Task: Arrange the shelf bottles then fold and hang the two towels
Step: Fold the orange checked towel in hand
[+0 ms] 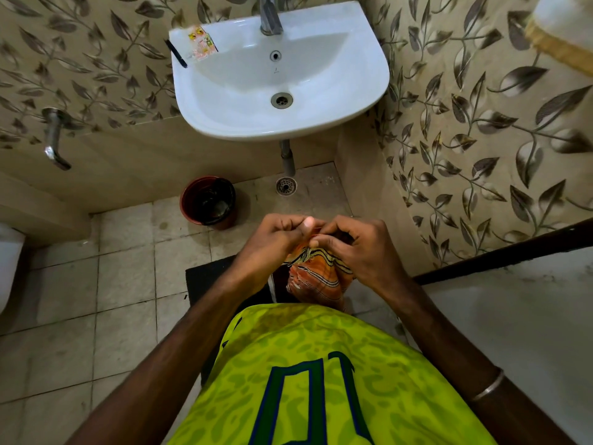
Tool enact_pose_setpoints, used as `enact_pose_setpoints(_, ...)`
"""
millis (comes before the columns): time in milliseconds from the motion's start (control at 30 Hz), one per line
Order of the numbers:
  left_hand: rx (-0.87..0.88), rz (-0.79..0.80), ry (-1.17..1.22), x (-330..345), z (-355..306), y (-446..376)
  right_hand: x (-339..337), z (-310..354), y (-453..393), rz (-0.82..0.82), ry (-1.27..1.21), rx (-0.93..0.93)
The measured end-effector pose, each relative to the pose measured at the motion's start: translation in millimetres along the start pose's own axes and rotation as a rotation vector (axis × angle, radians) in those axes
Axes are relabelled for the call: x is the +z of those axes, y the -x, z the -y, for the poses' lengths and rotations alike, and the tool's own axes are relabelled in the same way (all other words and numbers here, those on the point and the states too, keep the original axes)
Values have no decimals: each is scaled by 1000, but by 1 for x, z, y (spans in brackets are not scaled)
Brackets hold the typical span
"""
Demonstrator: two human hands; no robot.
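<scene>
I had both hands together in front of my waist, over the tiled floor (125,277) just ahead of the dark mat (211,277). The left hand (272,242) and the right hand (359,248) were each pinching the top edge of the orange striped towel (316,277), fingers curled, thumbs nearly touching one another. The cloth hung bunched below them, against my yellow-green jersey (308,364). I judged this to be the folding step: finding matching corners before doubling the towel over.

What could go wrong from here, as I read it: the grip was only on a thin edge, so one corner could slip and the towel would drop onto the floor, which looked stained and possibly damp near the floor drain (286,186) and the dark red bin (208,200). Because the cloth was bunched, I could also have been holding a mid-edge crease rather than true corners, which would give a crooked fold. I could not see a towel rail, the shelf or any bottles, so I could not tell where it was to hang.

As for writing: the jersey bore large dark digits, seen upside down and only in part; I could not read them surely. A printed sachet strip (202,43) lay at the back left corner of the white washbasin (369,78), beside a black pen-like object (176,53); its lettering was too small to read. A tiny mark below the basin's overflow hole was illegible.
</scene>
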State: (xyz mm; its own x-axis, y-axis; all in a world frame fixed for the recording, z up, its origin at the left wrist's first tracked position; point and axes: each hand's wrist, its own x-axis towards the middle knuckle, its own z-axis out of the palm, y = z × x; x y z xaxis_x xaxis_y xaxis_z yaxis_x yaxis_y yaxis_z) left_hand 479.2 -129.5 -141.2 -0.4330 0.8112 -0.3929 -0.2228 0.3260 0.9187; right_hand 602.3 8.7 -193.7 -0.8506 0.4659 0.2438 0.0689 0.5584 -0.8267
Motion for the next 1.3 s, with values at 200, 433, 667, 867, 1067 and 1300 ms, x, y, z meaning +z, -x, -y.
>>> enact_pose_setpoints(200, -25, 29, -8, -1, 0, 1, 2, 6, 2, -64, 12, -1)
enact_pose_setpoints(433, -69, 93, -87, -4, 0, 2, 3, 14, 7, -153, 45, 54)
enact_pose_setpoints(667, 165, 49, -285, 1, 12, 0, 5, 19, 6, -149, -3, 129)
enact_pose_setpoints(867, 265, -114, -309, 0, 16, 1, -8, 15, 6, 36, -522, 312)
enact_pose_setpoints(1067, 287, -115, -415, -9, 6, 8, -20, 2, 8, 411, -459, 386)
enact_pose_setpoints(1300, 357, -205, -606, -8, -2, 15, -12, 4, 8, 230, -427, 328)
